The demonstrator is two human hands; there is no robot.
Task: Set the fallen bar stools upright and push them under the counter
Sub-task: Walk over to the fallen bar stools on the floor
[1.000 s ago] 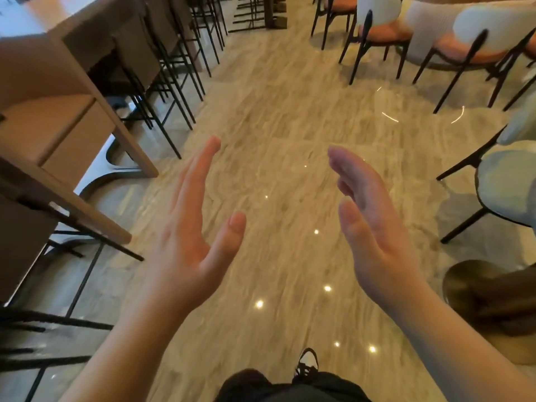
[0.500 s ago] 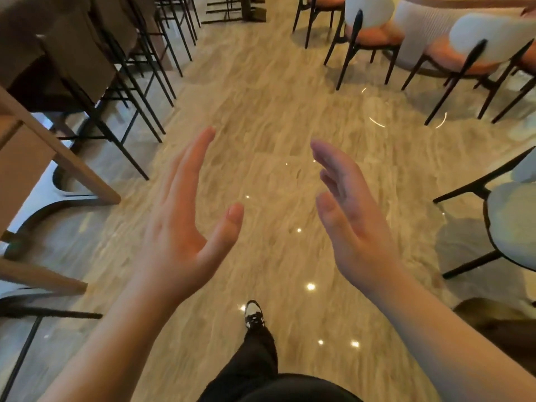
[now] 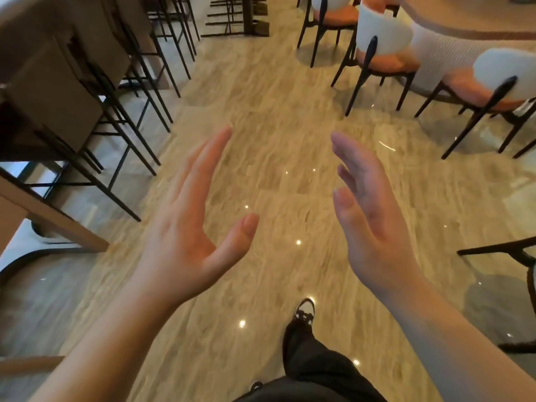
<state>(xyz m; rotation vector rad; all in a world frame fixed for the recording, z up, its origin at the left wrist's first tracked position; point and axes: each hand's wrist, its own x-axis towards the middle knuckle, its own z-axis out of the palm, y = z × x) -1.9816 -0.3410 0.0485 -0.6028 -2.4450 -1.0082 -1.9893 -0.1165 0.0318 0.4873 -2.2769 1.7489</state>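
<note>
Polished beige stone-look floor (image 3: 278, 105), veined and glossy, with small ceiling-light reflections scattered down the aisle. Left side: pale wood counter (image 3: 55, 219) with slanted wooden supports. Tall bar stools with brown box-shaped seats and thin black metal legs (image 3: 95, 91) stand upright in a row along the counter's edge, seats tucked at or under it; the row blurs toward the far end, so no exact count. No stool lies on its side in this view. Right side: three dining chairs with orange cushions, rounded white backs and black tapered legs (image 3: 380, 53), set around a round white ribbed table base (image 3: 435, 56).

Left hand (image 3: 188, 227): fully spread, palm turned inward, thumb apart, holding nothing. Right hand (image 3: 368, 216): likewise flat and empty, palm facing the left one. Both are raised over the bare floor, well apart.

One black trouser leg with a black-and-white sneaker (image 3: 304, 311) is forward on the floor.
</note>
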